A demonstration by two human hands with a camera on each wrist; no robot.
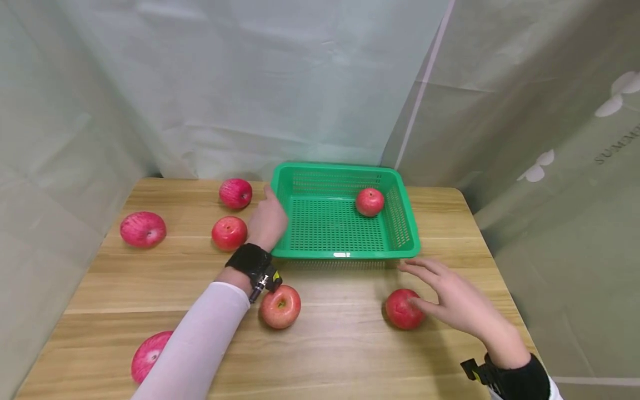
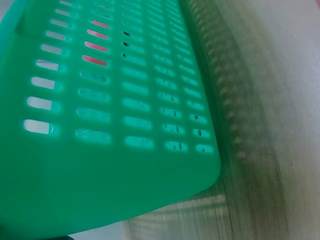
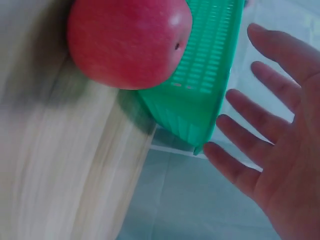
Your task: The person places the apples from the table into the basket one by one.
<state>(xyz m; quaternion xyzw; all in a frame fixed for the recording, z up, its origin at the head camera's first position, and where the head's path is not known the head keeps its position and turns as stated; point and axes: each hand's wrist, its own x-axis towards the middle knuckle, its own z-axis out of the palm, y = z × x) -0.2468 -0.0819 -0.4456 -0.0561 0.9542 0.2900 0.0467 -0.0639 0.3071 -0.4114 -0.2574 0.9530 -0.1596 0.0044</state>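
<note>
My left hand (image 1: 268,221) is at the left rim of a green plastic basket (image 1: 345,254), overlapping it; most of its fingers are hidden and I cannot tell whether they grip it. The left wrist view shows the slotted wall of the basket (image 2: 115,175) close up. Inside the basket, toward the right, sits one red apple (image 1: 370,201). My right hand (image 1: 457,297) is spread beside another red apple (image 1: 402,309) on the table, thumb at its right side and fingers near the basket's front right corner. The right wrist view shows this hand (image 3: 285,145) with fingers apart, holding nothing.
An apple (image 1: 281,306) stands below my left wrist. Left of that hand are a red apple (image 1: 229,233), one behind it (image 1: 235,193) and one farther left (image 1: 143,229). My left sleeve partly covers an apple (image 1: 150,355). Pale curtains surround the wooden table (image 1: 330,355).
</note>
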